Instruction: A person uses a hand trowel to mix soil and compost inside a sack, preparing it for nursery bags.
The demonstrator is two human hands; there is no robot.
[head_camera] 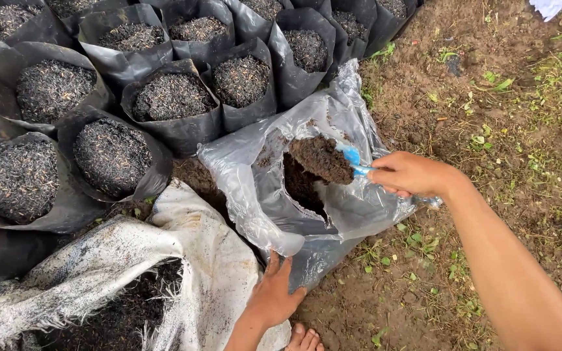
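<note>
My right hand [408, 174] grips the handle of a blue scoop [352, 158] heaped with dark soil [321, 158], held over the open mouth of a clear plastic bag [248, 188] lying on the ground. Inside the bag more dark soil [302, 185] shows. My left hand [273, 296] presses flat on the bag's near edge, fingers spread, next to a white woven sack [193, 260].
Several black grow bags [173, 97] filled with dark husk mix stand packed in rows at the upper left. The white sack holds more dark mix [125, 312]. Bare earth with sparse grass [489, 130] lies to the right. Toes [304, 339] show at the bottom edge.
</note>
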